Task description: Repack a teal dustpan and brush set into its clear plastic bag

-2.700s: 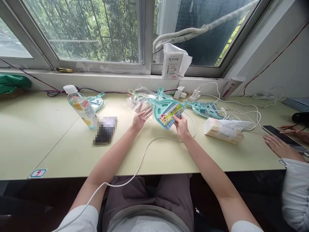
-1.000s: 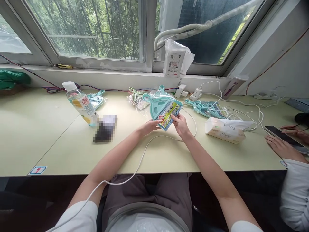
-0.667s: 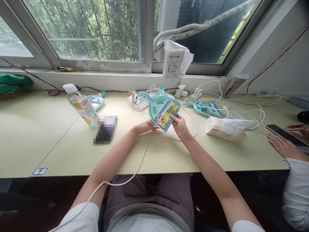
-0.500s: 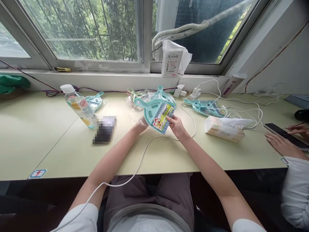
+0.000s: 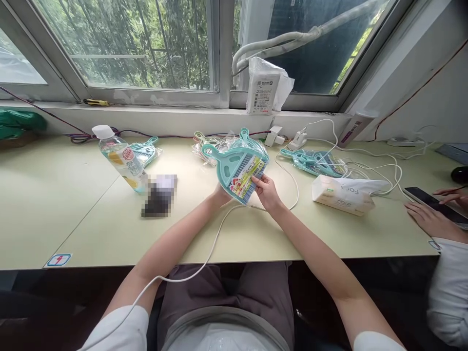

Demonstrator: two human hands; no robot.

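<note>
A teal dustpan-and-brush set (image 5: 234, 168) with a colourful label and blue bristles is held up above the table, its handle to the upper left. My right hand (image 5: 266, 191) grips its right edge, thumb on the front by the label. Under its lower left side is my left hand (image 5: 221, 195), closed against the back, with the fingers mostly hidden. Just behind lie more wrapped sets (image 5: 244, 135). Another pack of teal sets (image 5: 317, 163) rests to the right, and one wrapped set (image 5: 145, 150) lies behind the bottle on the left.
A drink bottle (image 5: 122, 161) and a blurred dark item (image 5: 158, 197) stand left. On the right are a tissue pack (image 5: 341, 196) and tangled white cables (image 5: 393, 168). A white cable (image 5: 216, 239) crosses my left arm. Another person's hands (image 5: 429, 219) rest beside a phone (image 5: 433, 202).
My left hand has shifted slightly right and further behind the dustpan-and-brush set. The set has barely moved, and my right hand keeps its grip.
</note>
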